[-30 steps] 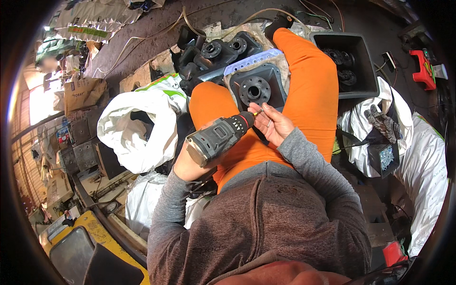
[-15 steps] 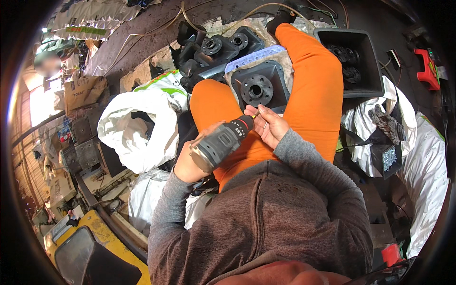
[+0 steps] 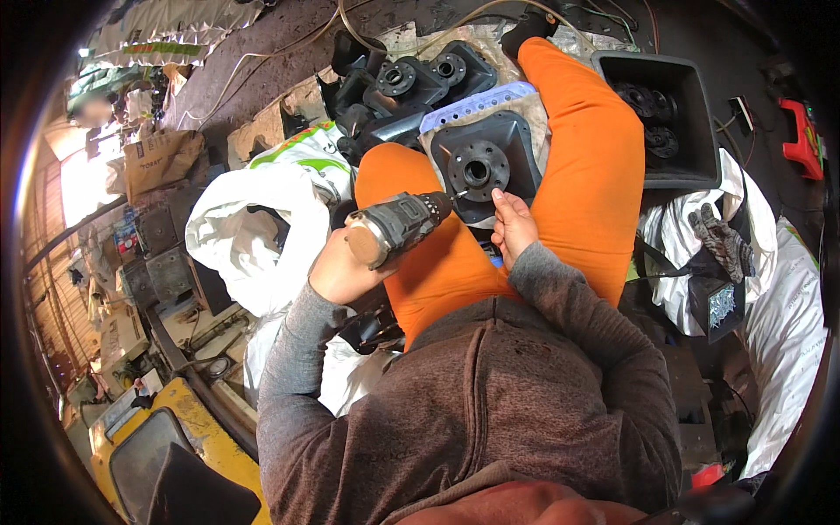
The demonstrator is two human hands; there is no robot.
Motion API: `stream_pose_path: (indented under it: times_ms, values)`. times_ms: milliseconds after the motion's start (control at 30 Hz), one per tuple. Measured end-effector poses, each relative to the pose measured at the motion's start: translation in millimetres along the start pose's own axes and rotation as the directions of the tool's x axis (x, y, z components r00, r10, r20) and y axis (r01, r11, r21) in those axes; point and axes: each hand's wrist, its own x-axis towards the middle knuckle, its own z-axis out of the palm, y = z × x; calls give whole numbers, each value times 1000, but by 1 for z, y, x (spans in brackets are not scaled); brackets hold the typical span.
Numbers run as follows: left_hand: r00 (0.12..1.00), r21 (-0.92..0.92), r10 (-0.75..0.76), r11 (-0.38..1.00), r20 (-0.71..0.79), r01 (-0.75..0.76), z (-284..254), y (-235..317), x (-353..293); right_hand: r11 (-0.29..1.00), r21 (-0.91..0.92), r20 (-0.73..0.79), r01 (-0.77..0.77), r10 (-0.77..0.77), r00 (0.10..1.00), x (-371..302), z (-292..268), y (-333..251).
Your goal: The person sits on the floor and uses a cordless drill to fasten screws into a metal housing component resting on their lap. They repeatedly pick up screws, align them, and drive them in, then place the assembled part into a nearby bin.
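My left hand (image 3: 339,269) is wrapped around a grey and black cordless drill (image 3: 394,226), its chuck pointing right and forward. The bit's tip comes close to the lower left rim of a round black flange (image 3: 497,169); whether it touches, I cannot tell. That flange, with a ring of holes and an open hub, sits on a square, funnel-shaped black housing (image 3: 523,144) between my legs. Just below the flange, my right hand (image 3: 514,226) is closed with thumb and forefinger pinched together. Anything small between those fingertips is hard to make out.
More black housings with flanges (image 3: 395,79) lie ahead, beside a perforated lilac strip (image 3: 477,105). A black crate (image 3: 691,171) at right holds round parts. Below it are a patterned glove (image 3: 722,241) and a box of screws (image 3: 719,306). An open white sack (image 3: 219,197) stands left.
The drill's tip has parted from my right hand and swung forward toward the flange. My right hand has shifted right, its fingers drawn in to a pinch.
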Motion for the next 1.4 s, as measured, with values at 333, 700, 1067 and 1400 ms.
stream_pose_path:
  times_ms: [333, 700, 1067, 1400]
  values:
    - [991, 3, -65, 998, 121, 65, -8, 10, 31, 998, -6, 25, 59, -59, 998, 20, -7, 10]
    - [989, 241, 12, 969, 148, -48, 6, 2, 44, 992, -100, -23, 78, -81, 996, 16, 0, 6]
    - [1000, -6, 8, 1000, 30, -8, 12, 4, 23, 954, -175, -6, 244, -248, 969, 34, -7, 13]
    - [974, -242, 225, 947, 25, -213, 24, 31, -41, 917, 355, 452, -184, 4, 892, -33, -47, -12]
